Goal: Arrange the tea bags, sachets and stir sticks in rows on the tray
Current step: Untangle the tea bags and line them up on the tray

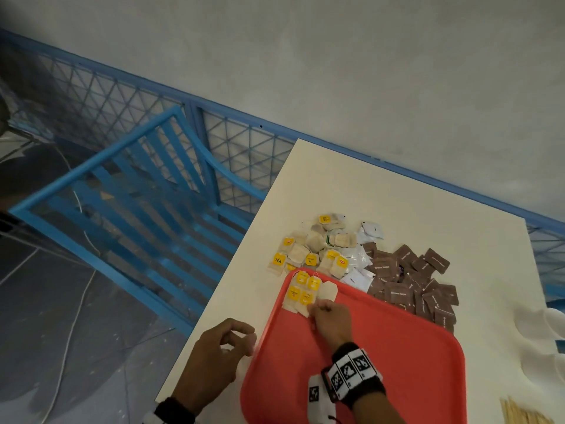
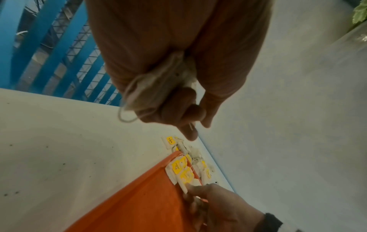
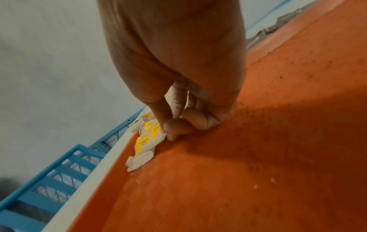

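A red tray [image 1: 397, 347] lies on the white table [image 1: 382, 194]. Several tea bags with yellow tags [image 1: 301, 290] lie side by side in its far left corner, with one plain tea bag [image 1: 327, 291] beside them. My right hand [image 1: 316, 308] rests on the tray and pinches the near corner of a tagged tea bag [image 3: 157, 139] between thumb and forefinger [image 3: 170, 125]. My left hand [image 1: 241, 338] hovers over the table left of the tray, its fingers curled round a bunch of tea bags [image 2: 157, 84] whose string dangles.
Beyond the tray lie a loose pile of tea bags [image 1: 315, 243], white sachets [image 1: 360, 258] and brown sugar sachets [image 1: 412, 280]. Wooden stir sticks [image 1: 526, 414] lie at the lower right, near white cups [image 1: 544, 341]. A blue chair [image 1: 137, 191] stands left of the table.
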`<state>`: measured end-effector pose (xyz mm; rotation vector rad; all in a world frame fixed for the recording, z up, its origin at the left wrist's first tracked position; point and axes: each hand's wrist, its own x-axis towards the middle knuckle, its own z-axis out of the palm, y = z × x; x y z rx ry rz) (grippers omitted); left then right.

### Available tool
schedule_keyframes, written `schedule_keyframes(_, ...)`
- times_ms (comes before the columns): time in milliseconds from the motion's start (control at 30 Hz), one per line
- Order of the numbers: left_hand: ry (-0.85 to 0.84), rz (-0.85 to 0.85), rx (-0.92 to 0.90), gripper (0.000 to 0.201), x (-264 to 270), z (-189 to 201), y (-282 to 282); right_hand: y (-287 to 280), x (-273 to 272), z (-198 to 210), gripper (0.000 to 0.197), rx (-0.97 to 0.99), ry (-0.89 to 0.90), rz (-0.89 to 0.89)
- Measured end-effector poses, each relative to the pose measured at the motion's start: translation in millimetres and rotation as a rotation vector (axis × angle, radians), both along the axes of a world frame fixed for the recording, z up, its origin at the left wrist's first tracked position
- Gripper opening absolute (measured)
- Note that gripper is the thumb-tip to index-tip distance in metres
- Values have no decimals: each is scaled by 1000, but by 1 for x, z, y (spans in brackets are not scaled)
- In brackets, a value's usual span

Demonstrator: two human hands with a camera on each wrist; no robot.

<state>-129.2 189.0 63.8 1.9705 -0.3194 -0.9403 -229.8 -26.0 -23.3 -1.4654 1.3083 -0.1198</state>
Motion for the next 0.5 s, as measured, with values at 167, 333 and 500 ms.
schedule_keyframes(167, 25, 9, -13, 7, 6, 4, -2, -5, 2, -3, 19, -105, 147, 38)
schedule_keyframes(333, 89, 18, -43, 16, 7, 10, -5, 4, 4, 3, 22, -257, 163, -44)
schedule_keyframes(500, 407, 238, -166, 46, 6, 24, -14, 12, 3, 7, 25, -292, 166, 127)
